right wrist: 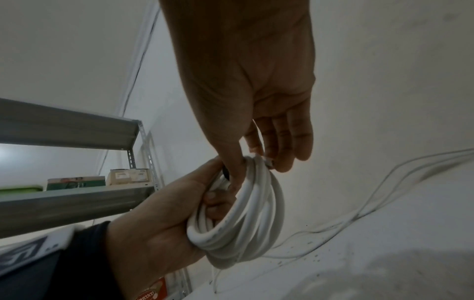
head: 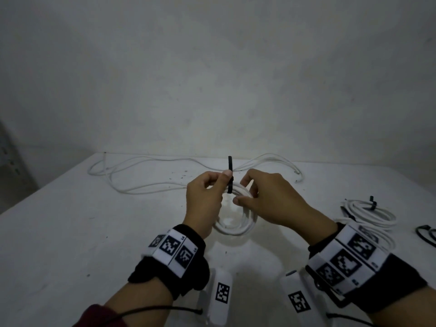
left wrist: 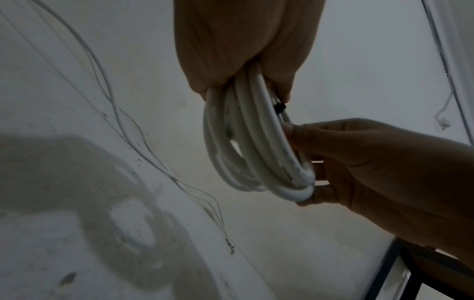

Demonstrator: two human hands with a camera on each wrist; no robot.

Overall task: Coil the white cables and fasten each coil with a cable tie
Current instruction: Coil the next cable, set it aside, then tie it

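Observation:
A white cable coil (head: 236, 223) hangs above the middle of the table (head: 94, 232), held between both hands. My left hand (head: 224, 178) grips its top left part, fingers curled through the loops. Its thumb presses a black cable tie (head: 230, 165) against the coil, and the tie's free end sticks straight up. My right hand (head: 241, 192) pinches the coil just right of the tie, thumb in front, fingers behind. In the left wrist view the coil (left wrist: 256, 152) and a bit of the tie (left wrist: 279, 106) show. The right wrist view has both hands on the coil (right wrist: 243, 213).
A long loose white cable (head: 141, 175) sprawls across the far side of the table. At the right lies a tied coil (head: 368, 213) with a black tie, and more black ties (head: 427, 234) at the frame edge. A metal shelf (right wrist: 77, 132) stands to the left.

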